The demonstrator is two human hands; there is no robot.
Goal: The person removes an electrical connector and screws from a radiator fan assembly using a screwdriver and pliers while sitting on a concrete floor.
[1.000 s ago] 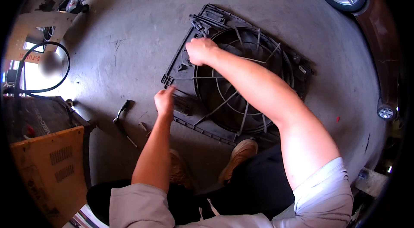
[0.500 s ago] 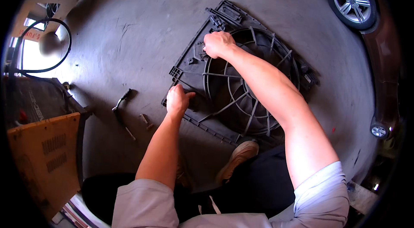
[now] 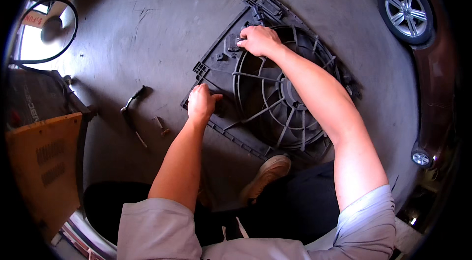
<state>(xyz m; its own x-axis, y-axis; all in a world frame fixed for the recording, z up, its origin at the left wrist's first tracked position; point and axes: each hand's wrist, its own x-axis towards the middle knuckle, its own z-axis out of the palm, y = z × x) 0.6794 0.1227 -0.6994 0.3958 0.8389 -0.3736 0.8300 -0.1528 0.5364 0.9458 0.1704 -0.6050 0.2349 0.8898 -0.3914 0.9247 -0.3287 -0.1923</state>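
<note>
A black radiator fan shroud [image 3: 212, 79] lies on the floor, its round fan and ribbed guard facing up. My left hand [image 3: 200, 103] is closed around its near left edge, with the thumb resting on the upper face. Farther up, my right hand [image 3: 260, 41] has its fingers bent together beside a small black module [image 3: 232, 42] on the shroud, next to the fan ring. Whatever lies between those fingertips is too small to make out. My right forearm crosses over part of the fan and hides it.
Left of the shroud, a ratchet-like hand tool [image 3: 132, 107] and a small brown piece [image 3: 161, 126] lie on the floor. An orange-fronted machine [image 3: 44, 161] stands at the left. A dark red car [image 3: 437, 83] with a silver wheel [image 3: 406, 13] is at the right. My shoe [image 3: 268, 174] is close to the shroud.
The view has shifted a little. My right hand has drawn slightly right across the shroud, leaving more of the small module in sight. My left hand keeps its hold on the edge.
</note>
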